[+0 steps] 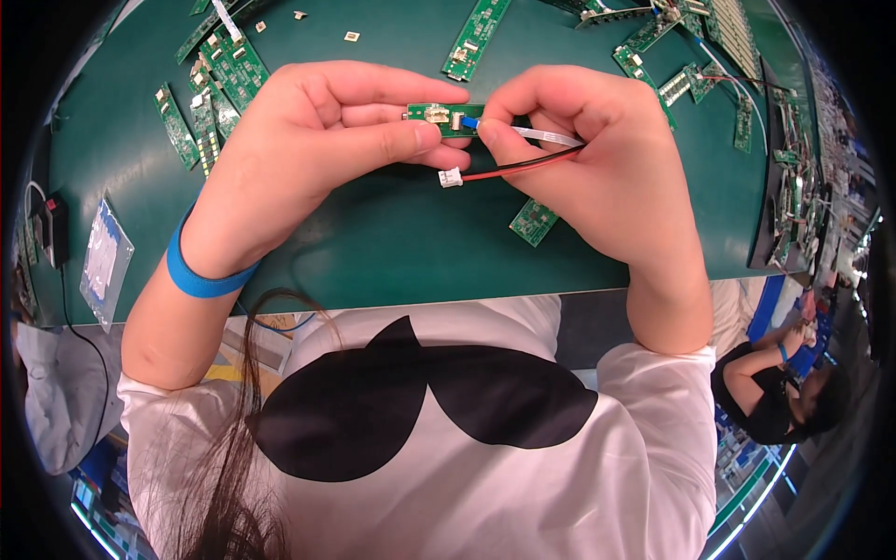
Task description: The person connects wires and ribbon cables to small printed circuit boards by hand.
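The left hand (313, 140), a blue fabric wristband (213, 280) at its wrist, has its grip clamped on a narrow green rectangular circuit board (447, 123), thumb on the near edge and fingers along the far side and beneath. This hold appears chosen to steady the piece and leave its pale connectors exposed. The board is held above the counter, ahead of the torso.

The right hand (607, 177) has its grip pinched together on the blue end of a flat white ribbon cable (537, 136), at the board's right portion. Holding so close to the tip presumably gives control over a limp strip. Whether the end is seated in the connector cannot be determined. A red-and-black wire pair (523, 166) runs out from beneath the same palm; its white plug (450, 176) hangs free, below the board.

The counter (373, 252) is dark green and smooth. A loose green board (533, 222) lies near the right forearm; a clear plastic bag (107, 257) with blue-and-white contents lies at the left. Farther off are a cluster of green boards (233, 70) at left, a single long green board (474, 39), and wired boards (644, 67) at right.

In the room, a person in black (775, 383) sits beyond the counter's right side.
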`<control>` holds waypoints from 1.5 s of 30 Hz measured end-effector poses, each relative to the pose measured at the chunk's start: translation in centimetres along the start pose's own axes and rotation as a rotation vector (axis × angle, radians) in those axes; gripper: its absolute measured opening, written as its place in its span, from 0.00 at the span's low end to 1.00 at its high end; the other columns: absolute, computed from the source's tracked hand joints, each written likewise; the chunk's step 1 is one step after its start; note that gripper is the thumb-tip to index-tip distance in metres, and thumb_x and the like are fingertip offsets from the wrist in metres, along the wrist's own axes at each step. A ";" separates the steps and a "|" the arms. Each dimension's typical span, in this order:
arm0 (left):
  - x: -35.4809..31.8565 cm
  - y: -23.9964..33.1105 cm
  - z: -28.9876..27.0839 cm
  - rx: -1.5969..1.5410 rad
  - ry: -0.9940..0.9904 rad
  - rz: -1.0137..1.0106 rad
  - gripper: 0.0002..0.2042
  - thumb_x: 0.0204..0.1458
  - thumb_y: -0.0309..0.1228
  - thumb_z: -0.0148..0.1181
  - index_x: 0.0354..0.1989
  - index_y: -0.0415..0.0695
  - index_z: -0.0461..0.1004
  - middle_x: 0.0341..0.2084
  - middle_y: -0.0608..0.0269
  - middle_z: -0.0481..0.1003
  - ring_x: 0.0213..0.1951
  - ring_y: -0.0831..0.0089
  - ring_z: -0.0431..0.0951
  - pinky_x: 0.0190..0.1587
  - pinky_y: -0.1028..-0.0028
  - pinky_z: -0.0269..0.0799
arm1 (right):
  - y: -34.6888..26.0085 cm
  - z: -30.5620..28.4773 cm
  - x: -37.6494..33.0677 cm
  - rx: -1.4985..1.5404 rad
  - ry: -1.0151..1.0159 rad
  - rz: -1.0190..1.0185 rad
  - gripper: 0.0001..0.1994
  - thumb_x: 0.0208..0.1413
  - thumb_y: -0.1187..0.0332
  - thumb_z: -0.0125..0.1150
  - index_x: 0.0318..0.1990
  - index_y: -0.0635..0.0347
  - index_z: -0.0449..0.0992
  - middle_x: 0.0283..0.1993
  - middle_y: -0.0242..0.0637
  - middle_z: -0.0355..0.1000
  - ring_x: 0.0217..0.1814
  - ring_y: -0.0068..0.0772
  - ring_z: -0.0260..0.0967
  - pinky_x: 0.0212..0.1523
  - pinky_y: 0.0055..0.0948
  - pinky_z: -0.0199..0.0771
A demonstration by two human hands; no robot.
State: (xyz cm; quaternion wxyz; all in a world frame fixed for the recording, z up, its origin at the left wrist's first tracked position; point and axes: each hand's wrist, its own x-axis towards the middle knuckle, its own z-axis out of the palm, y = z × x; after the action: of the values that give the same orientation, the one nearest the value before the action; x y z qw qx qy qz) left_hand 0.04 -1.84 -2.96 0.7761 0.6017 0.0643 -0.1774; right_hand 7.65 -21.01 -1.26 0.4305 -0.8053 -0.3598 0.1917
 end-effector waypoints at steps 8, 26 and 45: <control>0.0 -0.2 0.0 -0.036 -0.008 -0.019 0.16 0.52 0.22 0.51 0.51 0.31 0.67 0.33 0.50 0.77 0.40 0.68 0.78 0.46 0.75 0.72 | 0.1 -0.1 0.1 0.099 -0.047 0.063 0.03 0.48 0.78 0.61 0.26 0.64 0.73 0.19 0.20 0.62 0.21 0.07 0.52 0.20 0.13 0.49; -0.1 -0.3 -0.2 -0.062 -0.008 -0.015 0.16 0.53 0.22 0.51 0.51 0.32 0.67 0.32 0.51 0.77 0.40 0.66 0.78 0.47 0.73 0.72 | 0.0 0.0 0.0 0.150 -0.026 0.128 0.03 0.49 0.77 0.60 0.27 0.65 0.73 0.19 0.21 0.63 0.21 0.07 0.53 0.20 0.12 0.50; -0.1 0.0 0.1 0.001 0.002 -0.002 0.14 0.52 0.19 0.52 0.48 0.33 0.69 0.33 0.52 0.77 0.39 0.69 0.78 0.44 0.76 0.73 | -0.1 0.6 -0.2 0.040 -0.012 0.071 0.03 0.50 0.77 0.59 0.26 0.64 0.72 0.18 0.21 0.63 0.21 0.07 0.52 0.19 0.12 0.50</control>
State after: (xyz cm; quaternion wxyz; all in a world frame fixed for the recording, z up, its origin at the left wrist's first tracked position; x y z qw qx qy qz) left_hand -0.09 -1.92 -2.93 0.7756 0.6022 0.0656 -0.1773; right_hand 7.13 -20.79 -1.50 0.4372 -0.8076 -0.3298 0.2190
